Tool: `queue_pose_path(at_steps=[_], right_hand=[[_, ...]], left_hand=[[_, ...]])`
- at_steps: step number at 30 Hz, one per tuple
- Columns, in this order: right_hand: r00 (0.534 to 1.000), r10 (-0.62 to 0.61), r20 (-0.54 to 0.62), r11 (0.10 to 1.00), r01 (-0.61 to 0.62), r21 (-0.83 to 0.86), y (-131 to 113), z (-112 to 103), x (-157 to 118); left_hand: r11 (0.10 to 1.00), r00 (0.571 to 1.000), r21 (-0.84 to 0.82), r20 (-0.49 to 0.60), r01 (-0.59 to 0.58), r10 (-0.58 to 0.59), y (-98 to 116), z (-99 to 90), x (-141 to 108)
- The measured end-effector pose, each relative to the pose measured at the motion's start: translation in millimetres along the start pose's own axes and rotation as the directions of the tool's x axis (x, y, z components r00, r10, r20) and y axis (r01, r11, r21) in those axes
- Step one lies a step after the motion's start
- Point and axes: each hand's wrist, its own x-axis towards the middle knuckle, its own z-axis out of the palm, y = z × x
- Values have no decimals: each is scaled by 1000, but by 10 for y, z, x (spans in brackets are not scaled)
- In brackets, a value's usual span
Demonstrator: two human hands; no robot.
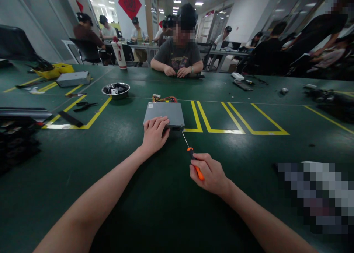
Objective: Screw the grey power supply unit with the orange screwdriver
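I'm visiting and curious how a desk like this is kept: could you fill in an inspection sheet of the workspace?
Surface: green table, marked with yellow lines.
Job's things: grey metal box, lying flat; screwdriver, tip near its front right corner, contact unclear.
Clutter: bowl holding small parts; tall white cup farther back.
Hands: left hand resting on the box; right hand with fingers around the screwdriver's handle.
Cables: coloured bundle at the box's far side.
Surroundings: person seated opposite; others behind.
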Motion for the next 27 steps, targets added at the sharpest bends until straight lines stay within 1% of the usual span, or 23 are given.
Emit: queue_pose_path(at_steps=[10, 17, 21, 27], right_hand=[[1000, 20, 21, 1000, -20, -6, 17, 24, 13], [999, 33, -3, 999, -33, -40, 23, 40, 25], [1000, 14, 21, 999, -13, -52, 25, 44, 19], [995, -54, 84, 988, 66, -143, -20, 105, 14]], left_hand=[[1000, 1000, 15, 10, 1, -1, -13, 8, -1], [1000, 1000, 14, 5, -1, 1, -15, 15, -2], [1000, 1000, 3, -5, 1, -1, -14, 20, -2], [1000, 1000, -9, -9, -2, 2, -7, 10, -1]])
